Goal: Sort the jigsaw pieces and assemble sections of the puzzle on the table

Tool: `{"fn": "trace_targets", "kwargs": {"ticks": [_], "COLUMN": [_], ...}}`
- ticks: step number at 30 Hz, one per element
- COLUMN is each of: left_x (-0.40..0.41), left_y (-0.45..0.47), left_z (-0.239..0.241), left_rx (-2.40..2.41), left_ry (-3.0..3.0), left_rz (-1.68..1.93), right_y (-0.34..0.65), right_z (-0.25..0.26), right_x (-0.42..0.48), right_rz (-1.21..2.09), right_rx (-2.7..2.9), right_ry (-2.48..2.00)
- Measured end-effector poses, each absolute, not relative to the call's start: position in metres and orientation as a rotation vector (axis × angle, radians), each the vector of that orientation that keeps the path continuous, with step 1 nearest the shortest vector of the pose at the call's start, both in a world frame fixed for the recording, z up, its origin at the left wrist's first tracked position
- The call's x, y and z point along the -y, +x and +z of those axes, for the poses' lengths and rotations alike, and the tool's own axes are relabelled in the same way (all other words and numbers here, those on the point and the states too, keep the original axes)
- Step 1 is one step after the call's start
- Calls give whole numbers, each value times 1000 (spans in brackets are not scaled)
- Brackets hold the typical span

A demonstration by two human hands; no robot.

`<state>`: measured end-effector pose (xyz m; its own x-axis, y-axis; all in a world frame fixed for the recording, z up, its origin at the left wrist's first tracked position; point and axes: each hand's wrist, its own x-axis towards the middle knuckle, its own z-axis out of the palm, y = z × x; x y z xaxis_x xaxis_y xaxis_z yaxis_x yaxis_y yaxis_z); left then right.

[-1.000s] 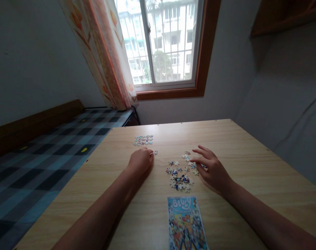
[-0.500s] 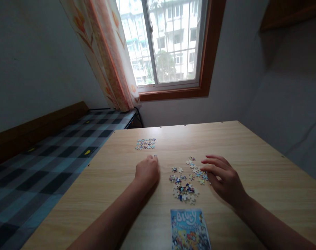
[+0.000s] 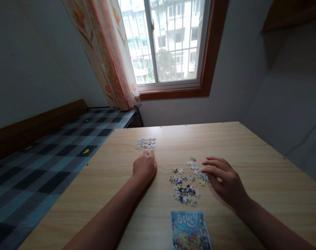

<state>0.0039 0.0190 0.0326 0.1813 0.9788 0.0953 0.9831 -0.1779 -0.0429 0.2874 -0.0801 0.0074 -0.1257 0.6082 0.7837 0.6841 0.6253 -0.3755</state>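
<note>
My left hand is closed, with its fingertips just below the neat rows of jigsaw pieces on the far left of the table. The fingers hide most of the jigsaw piece they pinch. My right hand is open, its fingers curved and apart, at the right edge of a loose strip of jigsaw pieces. Nearer to me lies a heap of mixed jigsaw pieces, some showing their pale backs. A few more pieces lie just above that heap.
A blue puzzle box or picture card marked "Bluey" lies at the near edge of view. The wooden table stands beside a bed with a checked cover. Behind are a window and a flowered curtain.
My left hand has moved slightly forward and left, bringing the pinched jigsaw piece up to the rows. My right hand has stayed nearly still beside the loose pieces.
</note>
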Motion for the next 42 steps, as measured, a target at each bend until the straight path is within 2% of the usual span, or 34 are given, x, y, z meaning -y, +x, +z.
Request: {"fn": "trace_targets", "kwargs": {"ticks": [26,34,42], "left_x": [-20,-5,-5], "left_y": [8,17,20], "left_z": [34,30,31], "left_rx": [1926,1208,1153], "left_ry": [-2381,-3005,-3076], "left_rz": [-120,-455,-420], "right_y": [289,289,288], "right_z": [7,7,7], "right_x": [78,76,74], "right_rz": [-117,-111,-99], "right_rx": [1808,1809,1812], "right_ry": [-1071,-1068,-1074]}}
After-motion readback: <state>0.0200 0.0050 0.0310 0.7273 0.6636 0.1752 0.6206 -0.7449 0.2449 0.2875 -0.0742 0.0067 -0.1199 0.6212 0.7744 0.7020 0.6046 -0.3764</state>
